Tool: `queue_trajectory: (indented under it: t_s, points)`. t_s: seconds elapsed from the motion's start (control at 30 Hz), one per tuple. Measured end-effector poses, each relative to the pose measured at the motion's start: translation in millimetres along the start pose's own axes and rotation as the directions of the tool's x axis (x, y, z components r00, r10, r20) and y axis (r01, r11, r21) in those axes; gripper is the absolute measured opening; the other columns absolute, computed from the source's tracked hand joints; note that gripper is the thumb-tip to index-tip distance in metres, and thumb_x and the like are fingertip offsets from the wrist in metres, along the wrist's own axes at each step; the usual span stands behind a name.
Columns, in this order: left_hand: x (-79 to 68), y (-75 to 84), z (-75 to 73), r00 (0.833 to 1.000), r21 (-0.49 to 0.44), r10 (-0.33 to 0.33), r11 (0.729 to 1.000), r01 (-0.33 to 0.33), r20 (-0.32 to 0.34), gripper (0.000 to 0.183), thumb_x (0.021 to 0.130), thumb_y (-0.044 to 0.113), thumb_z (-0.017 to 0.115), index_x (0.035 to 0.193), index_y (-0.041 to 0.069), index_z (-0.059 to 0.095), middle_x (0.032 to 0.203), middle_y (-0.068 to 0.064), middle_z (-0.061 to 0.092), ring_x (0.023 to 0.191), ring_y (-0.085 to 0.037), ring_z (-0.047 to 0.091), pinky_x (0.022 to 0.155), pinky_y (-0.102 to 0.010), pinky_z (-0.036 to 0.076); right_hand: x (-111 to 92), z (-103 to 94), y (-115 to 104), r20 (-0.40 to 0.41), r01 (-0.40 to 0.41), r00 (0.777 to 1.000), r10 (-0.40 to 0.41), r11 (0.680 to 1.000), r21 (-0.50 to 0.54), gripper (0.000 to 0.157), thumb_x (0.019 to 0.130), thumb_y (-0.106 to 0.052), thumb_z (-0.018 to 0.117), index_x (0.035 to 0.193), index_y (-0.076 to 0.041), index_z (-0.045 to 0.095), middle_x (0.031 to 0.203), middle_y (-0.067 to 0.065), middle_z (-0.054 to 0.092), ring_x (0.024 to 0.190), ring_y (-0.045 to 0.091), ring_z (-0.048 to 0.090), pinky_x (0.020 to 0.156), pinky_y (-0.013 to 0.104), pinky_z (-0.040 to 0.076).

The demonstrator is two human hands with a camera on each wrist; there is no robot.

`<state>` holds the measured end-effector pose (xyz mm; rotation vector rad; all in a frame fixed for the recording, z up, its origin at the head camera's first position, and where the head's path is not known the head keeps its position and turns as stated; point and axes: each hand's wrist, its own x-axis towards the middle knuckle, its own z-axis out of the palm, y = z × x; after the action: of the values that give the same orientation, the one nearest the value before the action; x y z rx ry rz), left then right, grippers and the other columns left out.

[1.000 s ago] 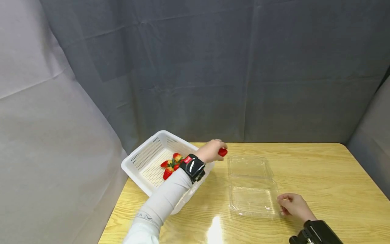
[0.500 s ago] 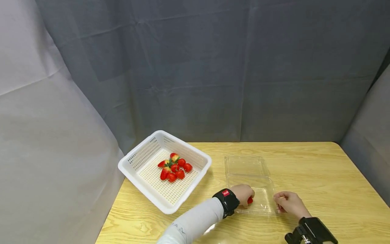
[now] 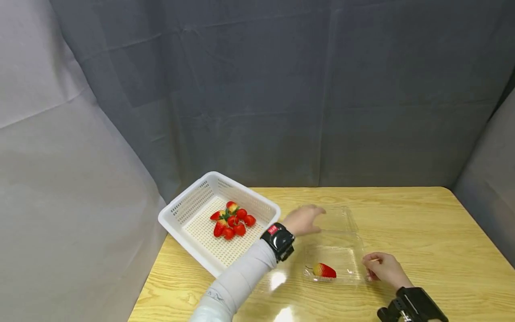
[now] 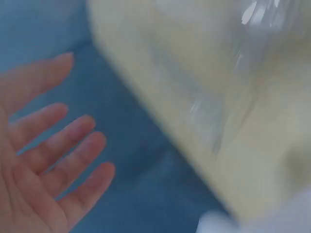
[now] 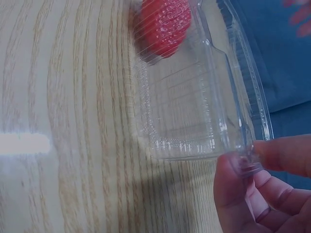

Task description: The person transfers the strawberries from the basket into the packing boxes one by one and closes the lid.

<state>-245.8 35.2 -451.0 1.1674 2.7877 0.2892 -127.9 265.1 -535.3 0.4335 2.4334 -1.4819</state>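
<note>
My left hand (image 3: 304, 220) is in the air between the white basket and the clear plastic container, its fingers spread and holding nothing in the left wrist view. A single strawberry (image 3: 325, 270) lies in the near left corner of the clear plastic container (image 3: 342, 255), whose lid is folded back away from me. With thumb and index finger, my right hand (image 3: 385, 269) pinches the container's right rim, as the right wrist view shows up close. Several strawberries (image 3: 219, 227) and small round red fruits (image 3: 239, 230) lie together in the white basket (image 3: 181, 239).
The wooden table (image 3: 422, 228) carries both the basket and the container. A dark grey cloth (image 3: 257, 98) hangs behind its far edge, and a lighter cloth (image 3: 72, 201) stands along the left side.
My left hand brought a strawberry from beside the basket down into the container and let it go. Then it moved back up and leftward. My right hand stayed at the container's rim.
</note>
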Motion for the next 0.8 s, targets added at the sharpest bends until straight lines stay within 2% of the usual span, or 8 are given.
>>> queue_trajectory:
  t_s: [0.1,0.2,0.3,0.37,0.47,0.6,0.7,0.8]
  points:
    - [-3.6,-37.5,-35.3,0.976,-0.073,-0.107,0.993,0.094,-0.188,0.038,0.081,0.020,0.065,0.118,0.010,0.059,0.117,-0.004,0.058,0.108,-0.017,0.054,0.090,-0.025,0.043,-1,-2.0,-2,0.008,0.000,1.000,0.000,1.000,-0.007,0.029,0.089,-0.008,0.051,0.105,0.016,0.052,0.068,0.009,0.055,0.060,0.017,0.056,0.055,0.031,0.050]
    - [-12.4,-80.0,-49.5,0.919,-0.159,-0.254,0.964,0.214,-0.300,0.022,0.078,0.012,0.062,0.098,0.006,0.066,0.097,-0.006,0.062,0.089,-0.021,0.059,0.076,-0.030,0.047,-2,-2.4,-3,0.014,0.003,1.000,-0.003,1.000,-0.019,0.028,0.090,-0.008,0.050,0.104,0.016,0.052,0.067,0.008,0.055,0.059,0.017,0.056,0.055,0.030,0.049]
    - [-23.7,-118.6,-42.2,0.872,-0.191,-0.386,0.920,0.342,-0.301,0.009,0.071,0.006,0.062,0.079,0.005,0.064,0.078,-0.005,0.060,0.070,-0.020,0.056,0.060,-0.031,0.045,-2,-1.7,-2,0.013,-0.002,1.000,0.002,1.000,-0.016,0.027,0.090,-0.008,0.050,0.103,0.015,0.052,0.067,0.008,0.055,0.058,0.017,0.056,0.055,0.030,0.049]
    - [-31.5,-138.2,-28.9,0.856,-0.197,-0.451,0.890,0.411,-0.252,0.003,0.069,0.003,0.063,0.071,0.003,0.062,0.069,-0.006,0.058,0.062,-0.020,0.051,0.055,-0.031,0.041,-2,-1.3,-2,0.012,-0.003,1.000,0.004,1.000,-0.013,0.027,0.090,-0.008,0.050,0.103,0.016,0.052,0.067,0.009,0.054,0.058,0.017,0.056,0.055,0.030,0.049]
    - [-42.3,-157.6,-0.7,0.852,-0.202,-0.510,0.852,0.482,-0.118,0.008,0.070,0.004,0.069,0.070,0.002,0.061,0.066,-0.005,0.056,0.060,-0.019,0.047,0.054,-0.029,0.039,-2,-1.1,-1,0.008,-0.007,1.000,0.007,1.000,-0.003,0.027,0.090,-0.007,0.050,0.104,0.016,0.052,0.067,0.009,0.054,0.058,0.017,0.055,0.054,0.030,0.050]
    - [-52.6,-168.9,33.0,0.870,-0.222,-0.493,0.848,0.482,0.005,0.021,0.069,0.006,0.075,0.087,0.000,0.066,0.077,-0.005,0.060,0.067,-0.018,0.050,0.061,-0.027,0.043,-3,-2.2,-1,0.006,0.000,1.000,0.000,1.000,-0.005,0.028,0.090,-0.007,0.050,0.104,0.016,0.051,0.067,0.009,0.054,0.059,0.018,0.056,0.054,0.030,0.049]
    - [-55.5,-172.1,48.0,0.886,-0.231,-0.464,0.862,0.451,0.002,0.031,0.063,0.002,0.077,0.093,0.000,0.067,0.085,-0.010,0.064,0.075,-0.022,0.054,0.067,-0.030,0.046,-3,-2.4,0,0.002,0.010,1.000,-0.010,1.000,-0.009,0.027,0.090,-0.007,0.050,0.104,0.017,0.051,0.066,0.009,0.053,0.058,0.018,0.056,0.054,0.030,0.049]
    - [-52.6,-176.5,57.5,0.882,-0.246,-0.472,0.853,0.461,0.016,0.032,0.060,-0.001,0.079,0.091,0.001,0.069,0.088,-0.012,0.065,0.081,-0.025,0.057,0.071,-0.034,0.047,-2,-1.9,1,-0.001,0.012,1.000,-0.012,1.000,-0.006,0.026,0.089,-0.007,0.050,0.103,0.016,0.052,0.066,0.008,0.053,0.057,0.018,0.055,0.054,0.030,0.049]
